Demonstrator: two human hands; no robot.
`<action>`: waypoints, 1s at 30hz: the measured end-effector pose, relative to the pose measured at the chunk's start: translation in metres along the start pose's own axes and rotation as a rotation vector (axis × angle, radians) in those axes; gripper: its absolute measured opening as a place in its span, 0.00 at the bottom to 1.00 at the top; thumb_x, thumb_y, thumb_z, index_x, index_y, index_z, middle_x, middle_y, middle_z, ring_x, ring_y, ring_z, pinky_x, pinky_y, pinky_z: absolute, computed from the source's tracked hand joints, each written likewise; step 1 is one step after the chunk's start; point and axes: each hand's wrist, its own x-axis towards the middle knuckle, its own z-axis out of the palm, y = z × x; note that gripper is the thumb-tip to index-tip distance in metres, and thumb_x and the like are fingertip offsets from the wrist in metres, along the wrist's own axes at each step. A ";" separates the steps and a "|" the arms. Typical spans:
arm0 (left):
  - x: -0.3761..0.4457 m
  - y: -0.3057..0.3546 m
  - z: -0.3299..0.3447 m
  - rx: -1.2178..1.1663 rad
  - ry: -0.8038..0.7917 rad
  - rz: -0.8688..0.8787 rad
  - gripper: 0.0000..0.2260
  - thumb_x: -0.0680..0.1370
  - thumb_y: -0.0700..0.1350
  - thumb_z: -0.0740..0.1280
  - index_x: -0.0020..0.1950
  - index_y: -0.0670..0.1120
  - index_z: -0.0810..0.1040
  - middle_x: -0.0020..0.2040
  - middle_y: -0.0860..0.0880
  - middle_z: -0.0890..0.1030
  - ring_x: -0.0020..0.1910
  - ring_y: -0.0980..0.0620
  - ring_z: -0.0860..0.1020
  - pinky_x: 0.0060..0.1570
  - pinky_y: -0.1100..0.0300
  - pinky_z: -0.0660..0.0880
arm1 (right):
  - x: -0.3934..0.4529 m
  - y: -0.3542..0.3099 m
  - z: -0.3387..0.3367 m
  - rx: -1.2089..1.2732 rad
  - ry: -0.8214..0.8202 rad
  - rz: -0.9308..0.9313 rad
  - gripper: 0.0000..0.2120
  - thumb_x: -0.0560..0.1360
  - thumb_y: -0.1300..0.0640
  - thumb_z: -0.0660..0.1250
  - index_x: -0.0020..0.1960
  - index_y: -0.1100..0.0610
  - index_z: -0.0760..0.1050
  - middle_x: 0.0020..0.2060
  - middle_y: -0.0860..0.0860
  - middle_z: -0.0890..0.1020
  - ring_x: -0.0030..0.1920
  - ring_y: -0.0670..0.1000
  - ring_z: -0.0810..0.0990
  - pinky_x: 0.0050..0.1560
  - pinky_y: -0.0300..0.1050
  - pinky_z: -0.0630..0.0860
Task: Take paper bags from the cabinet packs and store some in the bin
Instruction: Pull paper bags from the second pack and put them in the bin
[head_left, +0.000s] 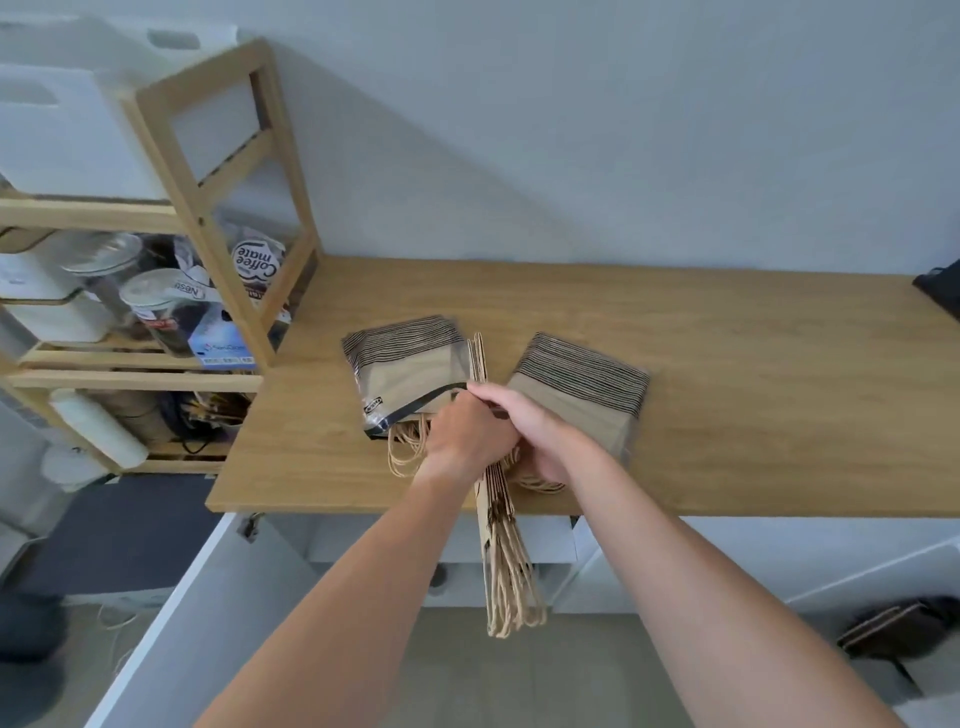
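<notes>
Two clear plastic packs of brown paper bags lie on the wooden countertop: the left pack and the right pack. Between them a bundle of flat paper bags stands on edge, its twisted handles hanging over the counter's front edge. My left hand and my right hand are both closed around this bundle at the counter's front. Loose paper handles stick out of the left pack's open end below my left hand. No bin is identifiable.
A wooden shelf rack stands to the left with jars, a Coffee mate packet and white boxes. A white cabinet door hangs open below the counter. A dark object sits at the counter's far right.
</notes>
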 end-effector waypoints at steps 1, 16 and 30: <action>-0.001 -0.002 -0.001 -0.033 -0.084 0.015 0.20 0.67 0.50 0.61 0.56 0.45 0.78 0.48 0.45 0.83 0.42 0.44 0.84 0.36 0.54 0.82 | 0.004 -0.001 0.001 -0.026 -0.005 0.011 0.25 0.75 0.36 0.65 0.57 0.55 0.81 0.50 0.59 0.85 0.47 0.60 0.84 0.48 0.52 0.78; -0.034 -0.053 -0.014 -0.561 -0.279 0.042 0.34 0.71 0.68 0.67 0.72 0.53 0.68 0.65 0.51 0.77 0.54 0.55 0.79 0.47 0.48 0.82 | 0.003 -0.001 0.021 0.005 0.077 0.048 0.43 0.65 0.26 0.69 0.73 0.49 0.70 0.70 0.57 0.74 0.66 0.63 0.74 0.60 0.64 0.73; -0.048 -0.068 0.018 -0.631 -0.097 0.015 0.33 0.77 0.66 0.61 0.76 0.49 0.65 0.71 0.48 0.71 0.64 0.47 0.74 0.55 0.46 0.77 | 0.006 0.013 0.025 0.056 0.213 -0.134 0.40 0.73 0.29 0.63 0.77 0.50 0.66 0.76 0.52 0.67 0.75 0.55 0.65 0.73 0.55 0.59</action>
